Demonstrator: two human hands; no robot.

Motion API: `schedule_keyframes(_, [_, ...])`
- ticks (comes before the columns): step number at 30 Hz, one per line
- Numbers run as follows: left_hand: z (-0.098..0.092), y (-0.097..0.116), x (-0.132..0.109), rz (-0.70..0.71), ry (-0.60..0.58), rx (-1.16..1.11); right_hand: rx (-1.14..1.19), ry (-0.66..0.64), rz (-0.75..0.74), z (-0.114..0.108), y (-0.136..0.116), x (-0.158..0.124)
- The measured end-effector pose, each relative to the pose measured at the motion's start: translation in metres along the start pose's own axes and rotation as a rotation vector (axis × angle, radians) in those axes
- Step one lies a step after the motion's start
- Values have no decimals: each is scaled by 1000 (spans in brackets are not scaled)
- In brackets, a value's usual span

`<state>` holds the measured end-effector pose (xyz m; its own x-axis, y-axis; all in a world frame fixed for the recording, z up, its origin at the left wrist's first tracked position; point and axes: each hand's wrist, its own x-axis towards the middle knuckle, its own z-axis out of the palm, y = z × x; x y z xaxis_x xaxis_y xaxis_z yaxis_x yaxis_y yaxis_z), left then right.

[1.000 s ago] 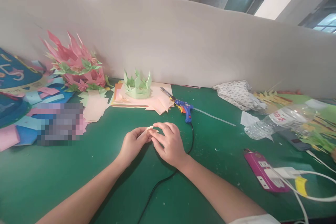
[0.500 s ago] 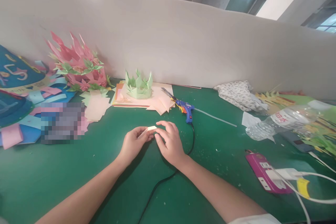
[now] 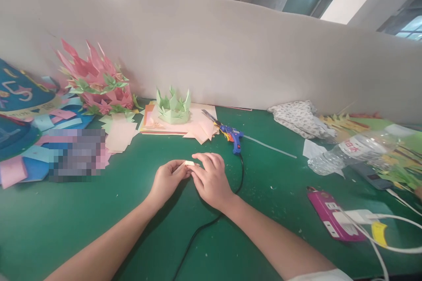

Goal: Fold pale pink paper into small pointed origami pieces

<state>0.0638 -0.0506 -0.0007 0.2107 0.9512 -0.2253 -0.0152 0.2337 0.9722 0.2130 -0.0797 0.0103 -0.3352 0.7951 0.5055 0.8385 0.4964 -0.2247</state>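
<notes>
A small pale yellow piece of folded paper (image 3: 189,163) is pinched between the fingers of my left hand (image 3: 167,183). My right hand (image 3: 212,181) meets it from the other side, its thumb and index fingertip on the paper's right end and its other fingers curved above. Behind my hands, a light green paper crown (image 3: 173,107) stands on a stack of peach and orange sheets (image 3: 204,114). Right of the stack lies a blue glue gun (image 3: 235,139) with a glue stick (image 3: 270,146) sticking out of its back.
Pink and green paper crowns (image 3: 99,81), blue hats (image 3: 20,96) and paper scraps lie at the left. At the right are a plastic bottle (image 3: 354,151), a floral cloth (image 3: 298,118) and a purple power strip (image 3: 332,215) with white cables. A black cord (image 3: 201,227) runs below my hands.
My right hand has shifted slightly left, its fingers closer over the paper. The paper has turned a little. A bit of something skin-toned now shows at the right edge.
</notes>
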Motion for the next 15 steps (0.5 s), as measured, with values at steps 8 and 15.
schedule_keyframes(8, [-1, 1, 0, -20, -17, -55, 54, -3, 9, 2, 3, 0])
schedule_keyframes(15, [-3, 6, 0, -61, -75, -184, 436, 164, 181, 12, 13, -2])
